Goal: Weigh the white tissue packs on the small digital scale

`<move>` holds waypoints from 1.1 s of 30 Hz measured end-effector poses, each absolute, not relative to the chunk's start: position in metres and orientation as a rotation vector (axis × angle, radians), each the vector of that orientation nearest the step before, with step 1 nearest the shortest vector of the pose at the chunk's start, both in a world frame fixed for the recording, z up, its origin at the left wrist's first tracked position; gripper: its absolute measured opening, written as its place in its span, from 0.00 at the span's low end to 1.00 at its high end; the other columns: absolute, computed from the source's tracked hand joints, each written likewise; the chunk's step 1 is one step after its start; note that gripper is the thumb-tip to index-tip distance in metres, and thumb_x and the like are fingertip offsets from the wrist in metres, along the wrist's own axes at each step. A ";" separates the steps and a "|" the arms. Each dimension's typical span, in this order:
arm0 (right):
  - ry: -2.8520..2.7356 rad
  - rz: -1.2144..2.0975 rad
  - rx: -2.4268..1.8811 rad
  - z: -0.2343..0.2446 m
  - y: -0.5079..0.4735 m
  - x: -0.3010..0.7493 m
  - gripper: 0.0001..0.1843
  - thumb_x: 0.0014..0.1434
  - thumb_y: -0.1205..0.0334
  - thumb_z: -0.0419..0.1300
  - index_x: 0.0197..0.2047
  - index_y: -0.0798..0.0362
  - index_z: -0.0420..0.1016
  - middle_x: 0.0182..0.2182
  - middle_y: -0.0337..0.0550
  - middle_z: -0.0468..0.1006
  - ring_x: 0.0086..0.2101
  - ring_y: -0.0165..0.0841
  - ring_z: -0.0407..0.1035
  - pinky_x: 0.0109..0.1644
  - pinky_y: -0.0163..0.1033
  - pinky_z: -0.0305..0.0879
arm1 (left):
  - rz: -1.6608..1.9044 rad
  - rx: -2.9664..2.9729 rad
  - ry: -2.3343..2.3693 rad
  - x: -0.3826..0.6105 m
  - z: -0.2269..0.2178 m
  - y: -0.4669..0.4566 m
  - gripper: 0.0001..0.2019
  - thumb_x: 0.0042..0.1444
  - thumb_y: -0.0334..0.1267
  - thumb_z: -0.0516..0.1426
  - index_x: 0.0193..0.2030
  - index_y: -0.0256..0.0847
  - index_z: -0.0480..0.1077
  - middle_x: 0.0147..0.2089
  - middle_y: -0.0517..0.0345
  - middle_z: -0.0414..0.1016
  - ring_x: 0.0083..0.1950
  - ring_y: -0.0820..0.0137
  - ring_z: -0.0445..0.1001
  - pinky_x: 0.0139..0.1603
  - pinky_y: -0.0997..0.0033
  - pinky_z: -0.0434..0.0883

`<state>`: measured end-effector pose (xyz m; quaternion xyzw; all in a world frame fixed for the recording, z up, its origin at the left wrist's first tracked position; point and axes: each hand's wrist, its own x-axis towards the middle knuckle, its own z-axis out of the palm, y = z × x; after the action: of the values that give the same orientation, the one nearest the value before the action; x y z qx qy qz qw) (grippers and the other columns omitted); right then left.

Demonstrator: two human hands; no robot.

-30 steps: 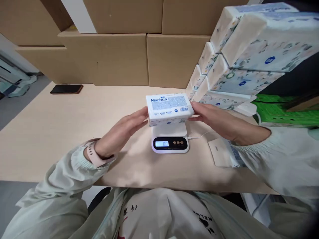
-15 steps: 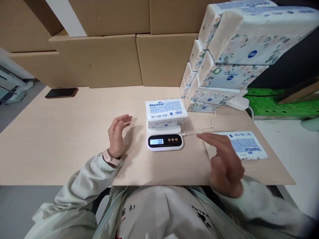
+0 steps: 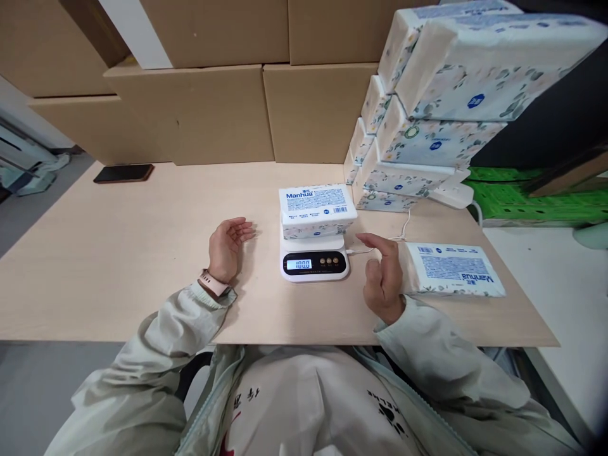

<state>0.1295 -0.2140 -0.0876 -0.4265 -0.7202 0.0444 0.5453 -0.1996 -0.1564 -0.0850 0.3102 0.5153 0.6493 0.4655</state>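
A pack of tissues (image 3: 317,209) lies on the platform of a white digital scale (image 3: 313,244). The scale's lit display (image 3: 299,264) appears to read 100.0. My left hand (image 3: 226,248) rests on the table to the left of the scale, palm turned inward, fingers stretched and holding nothing. To the scale's right is my right hand (image 3: 384,275), empty, with the index finger reaching toward the scale and the other fingers curled. That hand is apart from the scale. Just beyond it lies a second pack of tissues (image 3: 456,269), flat on the table.
Stacked tissue packs (image 3: 439,142) rise at the back right. Cardboard boxes (image 3: 218,117) line the back edge. A phone (image 3: 124,173) lies at the back left, and a green crate (image 3: 546,193) is at the far right. A white cable (image 3: 405,225) runs from the scale.
My right hand has moved left and come closer to the scale, its blur gone. The display has gone from 0.0 to about 100.0. My left hand has turned slightly, showing more palm.
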 end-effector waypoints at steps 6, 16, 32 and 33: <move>-1.658 0.151 -1.047 -0.098 -0.204 0.126 0.25 0.75 0.55 0.48 0.71 0.44 0.67 0.60 0.52 0.78 0.58 0.46 0.73 0.61 0.60 0.73 | 1.615 0.759 1.275 -0.202 -0.087 -0.154 0.21 0.55 0.54 0.60 0.41 0.35 0.75 0.40 0.45 0.80 0.41 0.64 0.81 0.47 0.64 0.78; -1.611 0.126 -1.055 -0.108 -0.197 0.127 0.25 0.76 0.54 0.45 0.71 0.43 0.66 0.59 0.51 0.79 0.58 0.45 0.72 0.62 0.59 0.72 | 1.701 0.783 1.304 -0.192 -0.091 -0.148 0.18 0.54 0.52 0.58 0.37 0.37 0.74 0.35 0.49 0.78 0.37 0.69 0.78 0.41 0.70 0.76; -1.530 0.274 -1.122 -0.110 -0.216 0.126 0.25 0.75 0.53 0.45 0.70 0.45 0.68 0.60 0.52 0.78 0.59 0.46 0.73 0.63 0.60 0.72 | 1.723 0.833 1.243 -0.196 -0.090 -0.163 0.20 0.56 0.54 0.60 0.39 0.36 0.76 0.35 0.48 0.79 0.38 0.67 0.80 0.41 0.69 0.77; -1.519 0.288 -1.128 -0.110 -0.219 0.126 0.25 0.75 0.53 0.45 0.70 0.45 0.69 0.60 0.51 0.78 0.58 0.45 0.73 0.62 0.60 0.72 | 1.717 0.834 1.240 -0.196 -0.090 -0.164 0.20 0.57 0.54 0.61 0.39 0.36 0.76 0.35 0.48 0.79 0.38 0.67 0.80 0.41 0.69 0.78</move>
<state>0.1256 -0.2190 -0.1099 -0.4819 -0.6488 0.1229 0.5759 -0.1961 -0.1645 -0.0903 0.3325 0.4945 0.6849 0.4192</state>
